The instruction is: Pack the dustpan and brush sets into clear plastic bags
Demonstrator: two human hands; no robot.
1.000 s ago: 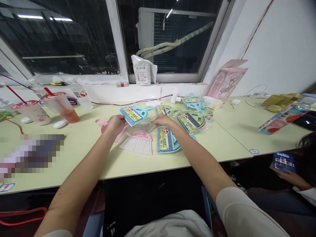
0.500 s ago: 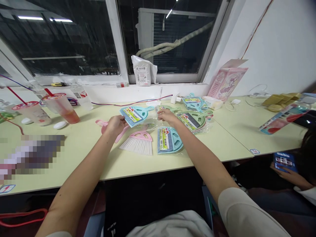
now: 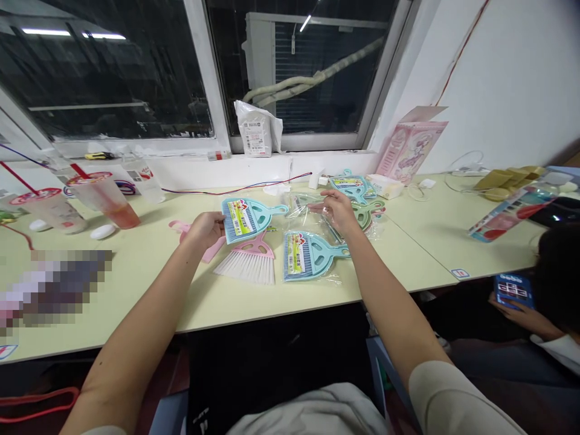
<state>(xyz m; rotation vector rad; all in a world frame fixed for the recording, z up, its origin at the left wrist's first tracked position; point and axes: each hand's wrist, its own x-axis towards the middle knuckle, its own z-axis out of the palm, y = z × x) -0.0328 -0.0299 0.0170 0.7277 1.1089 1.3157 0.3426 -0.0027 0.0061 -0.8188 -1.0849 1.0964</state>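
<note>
My left hand (image 3: 205, 229) grips the edge of a small blue dustpan (image 3: 248, 217) with a yellow-green label, held just above the table. My right hand (image 3: 336, 211) pinches a clear plastic bag (image 3: 302, 204) lifted off the table to the right of that dustpan. Below them lie a pink hand brush with white bristles (image 3: 248, 261) and a bagged blue dustpan set (image 3: 310, 255). A pink dustpan (image 3: 209, 249) lies partly hidden under my left hand.
More bagged dustpan sets (image 3: 356, 187) lie at the back by the window. Two drink cups (image 3: 105, 197) stand at the left. A pink box (image 3: 409, 150) leans on the wall. At the right, another person's hand holds a phone (image 3: 513, 291) below the table edge.
My right hand has pulled away to the right and upward with the clear bag. The blue dustpan stays in my left hand, now out of the bag. The view shifted slightly.
</note>
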